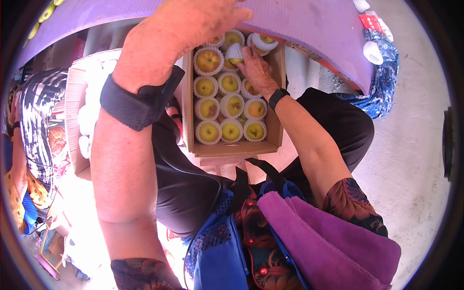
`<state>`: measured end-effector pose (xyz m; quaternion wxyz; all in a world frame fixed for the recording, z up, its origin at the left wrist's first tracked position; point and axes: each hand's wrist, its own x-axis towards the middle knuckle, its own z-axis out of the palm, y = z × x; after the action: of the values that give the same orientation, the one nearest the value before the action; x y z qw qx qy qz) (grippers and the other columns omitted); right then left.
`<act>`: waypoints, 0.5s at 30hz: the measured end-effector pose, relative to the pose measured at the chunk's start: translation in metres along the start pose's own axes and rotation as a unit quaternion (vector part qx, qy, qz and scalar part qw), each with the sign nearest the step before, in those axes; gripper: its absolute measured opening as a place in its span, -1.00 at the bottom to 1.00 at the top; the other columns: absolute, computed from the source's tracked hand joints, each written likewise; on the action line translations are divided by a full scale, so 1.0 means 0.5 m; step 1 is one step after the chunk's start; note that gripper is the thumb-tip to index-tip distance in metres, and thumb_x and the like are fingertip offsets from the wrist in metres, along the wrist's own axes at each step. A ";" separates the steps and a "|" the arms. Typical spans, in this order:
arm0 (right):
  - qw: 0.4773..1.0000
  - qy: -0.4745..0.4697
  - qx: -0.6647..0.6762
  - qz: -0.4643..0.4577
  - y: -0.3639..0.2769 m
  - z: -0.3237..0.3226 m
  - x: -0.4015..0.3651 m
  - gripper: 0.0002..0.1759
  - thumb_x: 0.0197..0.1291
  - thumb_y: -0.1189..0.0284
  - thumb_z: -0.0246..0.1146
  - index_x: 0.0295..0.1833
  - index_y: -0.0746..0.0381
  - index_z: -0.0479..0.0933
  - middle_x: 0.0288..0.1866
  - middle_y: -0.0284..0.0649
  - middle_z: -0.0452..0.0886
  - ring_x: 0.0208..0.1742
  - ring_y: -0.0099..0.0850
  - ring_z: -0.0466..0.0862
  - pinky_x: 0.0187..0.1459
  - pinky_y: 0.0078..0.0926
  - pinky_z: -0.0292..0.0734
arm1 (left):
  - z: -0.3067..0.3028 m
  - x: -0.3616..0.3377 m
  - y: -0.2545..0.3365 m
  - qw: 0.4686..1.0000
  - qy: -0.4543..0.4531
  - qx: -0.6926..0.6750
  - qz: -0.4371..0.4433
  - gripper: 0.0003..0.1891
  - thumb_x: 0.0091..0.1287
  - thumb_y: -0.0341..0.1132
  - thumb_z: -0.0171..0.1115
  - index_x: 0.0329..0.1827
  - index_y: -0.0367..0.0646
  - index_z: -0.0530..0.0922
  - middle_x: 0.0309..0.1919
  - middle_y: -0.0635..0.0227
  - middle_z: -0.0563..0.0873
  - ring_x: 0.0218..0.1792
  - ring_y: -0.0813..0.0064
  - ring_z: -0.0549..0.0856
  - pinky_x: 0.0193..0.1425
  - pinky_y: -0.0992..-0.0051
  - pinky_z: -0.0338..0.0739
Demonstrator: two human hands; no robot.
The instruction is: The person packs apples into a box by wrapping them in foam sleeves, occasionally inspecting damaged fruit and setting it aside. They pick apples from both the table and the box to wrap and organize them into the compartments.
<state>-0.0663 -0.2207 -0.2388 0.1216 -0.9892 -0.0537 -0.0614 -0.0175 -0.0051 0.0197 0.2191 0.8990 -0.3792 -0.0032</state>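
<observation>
My right hand [257,71] is closed around an apple [235,62] in a white foam net at the far part of a cardboard box [191,140]. The box stands in front of my knees. Rows of yellow-green apples [229,83], some blushed orange, sit in foam nets inside it. My left hand [205,21] reaches across above the box's far left corner, over the purple table surface [314,24]. Its visible fingers are stretched out and look apart, nothing showing in them; the top edge of the view cuts off part of this hand.
To the left, behind my left forearm, stands another cardboard box [75,101] with white foam-netted items. Green fruit [47,12] lies at the table's far left. Loose foam nets [372,52] and a blue patterned cloth [386,82] are at right. Another person's arm [18,164] shows at left.
</observation>
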 end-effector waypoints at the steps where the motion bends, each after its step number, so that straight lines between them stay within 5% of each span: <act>1: 1.000 0.000 0.001 0.001 0.003 0.000 0.001 -0.40 0.13 0.33 0.31 0.25 0.21 0.26 0.21 0.07 0.39 0.06 0.01 0.58 -0.04 -0.15 0.58 | 0.000 0.001 -0.001 1.000 0.003 -0.003 0.001 -0.71 0.32 -0.22 0.18 -0.14 -0.33 0.58 -0.48 -0.03 0.65 -0.28 -0.01 0.66 -0.17 0.18 0.53; 3: 0.992 -0.099 0.060 0.050 -0.005 -0.015 0.009 -0.35 0.20 0.37 0.26 0.37 0.15 0.19 0.43 0.16 0.21 0.29 0.11 0.41 0.22 -0.11 0.42 | 0.005 -0.010 -0.001 0.999 0.039 0.000 0.027 -0.71 0.32 -0.22 0.19 -0.14 -0.34 0.58 -0.49 -0.03 0.65 -0.30 -0.01 0.66 -0.19 0.19 0.53; 10: 0.992 -0.100 0.077 0.024 -0.006 -0.011 0.006 -0.25 0.18 0.40 0.27 0.45 0.11 0.12 0.36 0.16 0.24 0.36 0.09 0.32 0.25 -0.10 0.40 | 0.009 0.005 -0.014 1.000 0.016 -0.025 -0.005 -0.71 0.30 -0.23 0.20 -0.17 -0.35 0.58 -0.53 -0.01 0.64 -0.36 0.00 0.66 -0.25 0.20 0.53; 15: 0.995 -0.090 -0.038 -0.006 -0.013 -0.013 0.022 -0.23 0.05 0.44 0.35 0.39 0.10 0.20 0.27 0.05 0.31 0.29 0.05 0.37 0.24 -0.15 0.42 | 0.006 0.005 -0.010 1.000 0.014 -0.027 -0.005 -0.72 0.30 -0.24 0.20 -0.17 -0.35 0.58 -0.52 -0.01 0.64 -0.35 0.00 0.66 -0.24 0.20 0.53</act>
<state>-0.0571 -0.2151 -0.2296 0.0784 -0.9943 -0.0679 0.0251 -0.0128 -0.0050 0.0152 0.2485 0.8944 -0.3718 -0.0020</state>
